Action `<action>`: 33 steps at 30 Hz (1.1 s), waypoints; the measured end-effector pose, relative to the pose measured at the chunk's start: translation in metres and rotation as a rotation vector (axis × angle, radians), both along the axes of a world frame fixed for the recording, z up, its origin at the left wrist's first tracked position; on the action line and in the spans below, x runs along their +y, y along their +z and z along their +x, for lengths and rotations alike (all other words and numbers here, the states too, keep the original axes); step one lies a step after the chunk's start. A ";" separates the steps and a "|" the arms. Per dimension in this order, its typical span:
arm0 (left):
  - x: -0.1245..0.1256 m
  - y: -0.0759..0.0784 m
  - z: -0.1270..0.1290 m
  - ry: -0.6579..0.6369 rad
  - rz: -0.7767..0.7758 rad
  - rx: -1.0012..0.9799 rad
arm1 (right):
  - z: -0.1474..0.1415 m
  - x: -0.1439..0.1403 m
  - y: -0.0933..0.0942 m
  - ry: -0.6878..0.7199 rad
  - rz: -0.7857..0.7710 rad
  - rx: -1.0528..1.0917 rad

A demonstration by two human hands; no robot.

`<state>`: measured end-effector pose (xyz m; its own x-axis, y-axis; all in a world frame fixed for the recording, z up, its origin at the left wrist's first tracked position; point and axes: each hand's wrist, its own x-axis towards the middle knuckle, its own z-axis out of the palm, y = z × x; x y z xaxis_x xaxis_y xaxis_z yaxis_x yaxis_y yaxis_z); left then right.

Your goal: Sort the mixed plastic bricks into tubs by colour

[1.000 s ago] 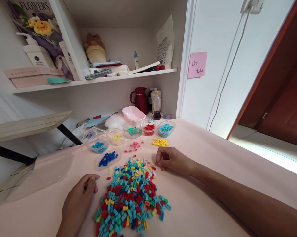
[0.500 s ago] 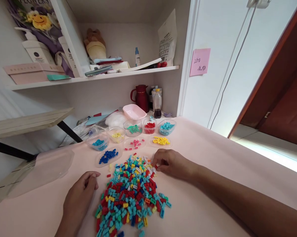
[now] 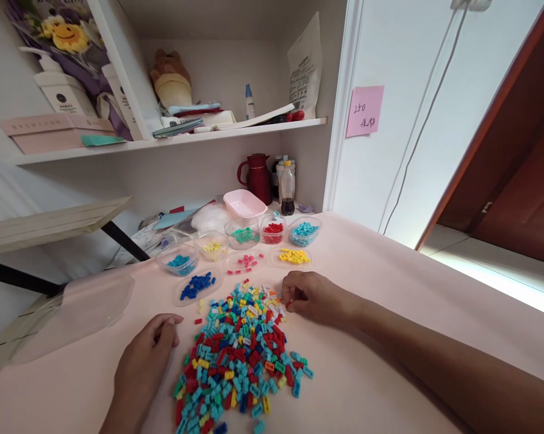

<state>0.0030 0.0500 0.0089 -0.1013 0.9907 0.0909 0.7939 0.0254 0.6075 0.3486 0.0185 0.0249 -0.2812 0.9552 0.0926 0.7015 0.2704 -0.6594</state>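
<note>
Where table (image 3: 389, 313) lies bare (rightward), right hand (image 3: 314, 296) touching brick pile (image 3: 242, 355) edge.

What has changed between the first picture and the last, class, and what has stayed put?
The right hand has moved from the bare table just beyond the pile of small bricks to its far right edge, fingertips now pinching among the pieces there. The left hand still rests curled at the pile's left side. The sorted containers, such as the yellow bricks, are unchanged.
</note>
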 end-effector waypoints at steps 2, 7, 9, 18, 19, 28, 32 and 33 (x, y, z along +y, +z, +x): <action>0.000 0.001 0.001 0.009 -0.011 0.003 | 0.001 0.000 0.000 0.009 0.002 0.012; -0.002 0.002 0.001 0.009 -0.010 0.001 | 0.004 0.001 -0.002 0.040 0.010 -0.014; -0.001 0.001 0.000 0.015 -0.016 0.006 | 0.005 0.002 -0.003 0.056 0.025 -0.026; -0.002 0.003 0.003 0.004 -0.008 -0.006 | 0.005 0.002 -0.004 0.077 0.061 -0.027; -0.002 0.003 0.004 0.009 -0.009 -0.001 | 0.005 0.002 -0.004 0.076 0.061 -0.032; -0.002 0.002 0.002 0.004 -0.019 0.005 | 0.003 -0.001 0.001 0.015 -0.014 -0.025; -0.002 0.004 0.004 0.013 -0.011 0.020 | 0.003 -0.001 0.001 0.016 -0.015 -0.014; -0.002 0.004 0.004 0.013 -0.010 0.023 | 0.003 -0.001 0.001 0.017 -0.014 -0.014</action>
